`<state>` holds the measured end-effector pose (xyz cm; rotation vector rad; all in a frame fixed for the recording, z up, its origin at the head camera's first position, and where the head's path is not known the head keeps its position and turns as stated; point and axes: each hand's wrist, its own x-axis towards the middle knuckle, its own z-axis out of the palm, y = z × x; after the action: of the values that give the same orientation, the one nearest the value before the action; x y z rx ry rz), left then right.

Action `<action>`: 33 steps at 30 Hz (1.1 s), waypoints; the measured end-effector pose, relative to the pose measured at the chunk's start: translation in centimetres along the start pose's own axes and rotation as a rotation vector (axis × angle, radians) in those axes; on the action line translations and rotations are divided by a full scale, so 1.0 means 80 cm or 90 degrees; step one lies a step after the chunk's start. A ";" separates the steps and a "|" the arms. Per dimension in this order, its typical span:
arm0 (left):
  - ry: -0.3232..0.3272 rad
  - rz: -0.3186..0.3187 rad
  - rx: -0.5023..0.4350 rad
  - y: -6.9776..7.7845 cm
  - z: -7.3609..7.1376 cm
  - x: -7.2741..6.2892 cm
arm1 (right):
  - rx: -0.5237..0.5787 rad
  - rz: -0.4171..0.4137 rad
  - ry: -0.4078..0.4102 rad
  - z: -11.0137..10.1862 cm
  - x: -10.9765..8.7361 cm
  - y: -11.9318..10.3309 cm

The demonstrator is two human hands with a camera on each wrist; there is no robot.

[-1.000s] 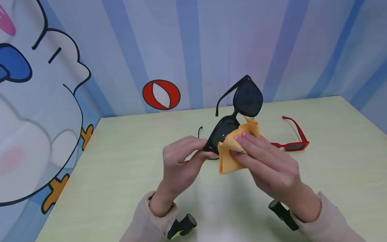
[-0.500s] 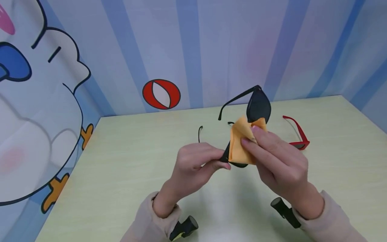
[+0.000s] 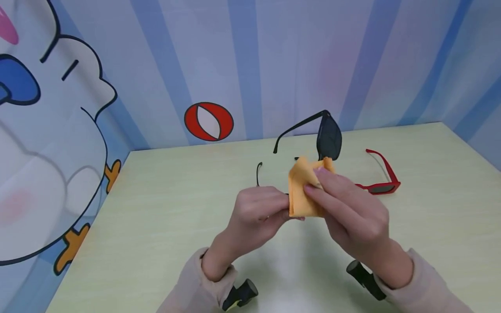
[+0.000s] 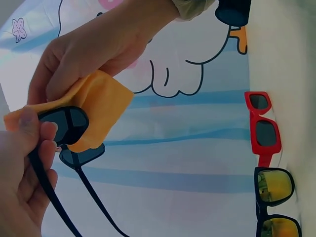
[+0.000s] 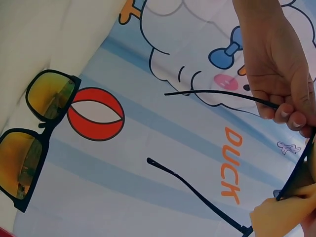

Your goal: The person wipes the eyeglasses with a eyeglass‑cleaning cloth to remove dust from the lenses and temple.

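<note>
My left hand (image 3: 260,213) pinches a pair of black sunglasses (image 3: 329,138) by one outer corner of the frame, holding it above the table. The far lens and one unfolded temple arm point up and away. My right hand (image 3: 358,213) presses a folded orange cloth (image 3: 303,195) between fingers and thumb over the near lens, which the cloth hides in the head view. From the left wrist view, the cloth wraps around a dark lens (image 4: 74,123) and both temple arms hang down. In the right wrist view, the left fingers grip close to the hinge, beside the cloth.
Red sunglasses (image 3: 381,189) lie on the pale table (image 3: 156,226) behind my right hand. Black-framed sunglasses with yellow lenses (image 4: 275,186) lie beside them; in the head view my hands mostly hide them. A printed backdrop (image 3: 274,65) stands behind the table.
The black sunglasses and both hands shifted right, then slightly back left. The frame has tilted, and the orange cloth has moved over the near lens, covering it. My left hand is closer to the cloth.
</note>
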<state>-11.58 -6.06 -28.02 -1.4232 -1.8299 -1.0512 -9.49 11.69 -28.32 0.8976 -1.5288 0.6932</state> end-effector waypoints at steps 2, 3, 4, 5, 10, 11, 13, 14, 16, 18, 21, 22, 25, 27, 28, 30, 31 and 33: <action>0.011 0.005 0.009 -0.002 0.001 0.000 | 0.012 -0.021 -0.016 0.000 -0.001 -0.002; 0.018 0.008 0.012 -0.003 0.002 0.000 | 0.018 -0.032 -0.028 0.000 -0.002 -0.002; 0.025 0.007 0.015 -0.004 0.003 0.000 | 0.025 -0.045 -0.034 0.001 -0.002 -0.003; 0.032 0.007 0.017 -0.006 0.003 -0.001 | 0.034 -0.060 -0.032 0.002 -0.003 -0.004; 0.061 0.001 0.027 -0.012 0.001 -0.005 | 0.069 -0.113 -0.038 0.007 -0.004 -0.005; 0.064 -0.007 0.028 -0.012 -0.001 -0.005 | 0.073 -0.118 -0.043 0.006 -0.003 -0.005; 0.069 -0.028 0.026 -0.011 -0.004 -0.007 | 0.075 -0.124 -0.053 0.005 -0.003 -0.005; 0.072 -0.040 0.023 -0.010 -0.006 -0.007 | 0.074 -0.126 -0.056 0.005 -0.003 -0.005; 0.081 -0.065 0.010 -0.009 -0.008 -0.008 | 0.070 -0.135 -0.053 0.004 -0.003 -0.004; 0.092 -0.084 -0.011 -0.008 -0.009 -0.007 | 0.065 -0.143 -0.045 0.004 -0.004 -0.002; 0.102 -0.101 -0.038 -0.007 -0.011 -0.007 | 0.063 -0.149 -0.034 0.004 -0.006 0.002; 0.103 -0.105 -0.047 -0.007 -0.013 -0.007 | 0.065 -0.147 -0.033 0.003 -0.008 0.004; 0.102 -0.108 -0.068 -0.007 -0.016 -0.007 | 0.065 -0.144 -0.016 0.002 -0.007 0.008; 0.101 -0.108 -0.083 -0.007 -0.017 -0.007 | 0.063 -0.136 -0.007 0.001 -0.003 0.008; 0.101 -0.106 -0.091 -0.006 -0.018 -0.006 | 0.061 -0.132 0.000 0.000 -0.002 0.009; 0.096 -0.097 -0.107 -0.006 -0.018 -0.005 | 0.049 -0.121 0.013 -0.002 0.003 0.010; 0.092 -0.091 -0.115 -0.006 -0.018 -0.004 | 0.043 -0.112 0.015 -0.004 0.003 0.011; 0.080 -0.075 -0.129 -0.005 -0.018 -0.003 | 0.030 -0.092 0.017 -0.008 0.003 0.013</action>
<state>-11.92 -7.45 -27.56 -1.3417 -1.7753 -1.3869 -10.02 12.72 -27.96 1.0191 -1.4135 0.6362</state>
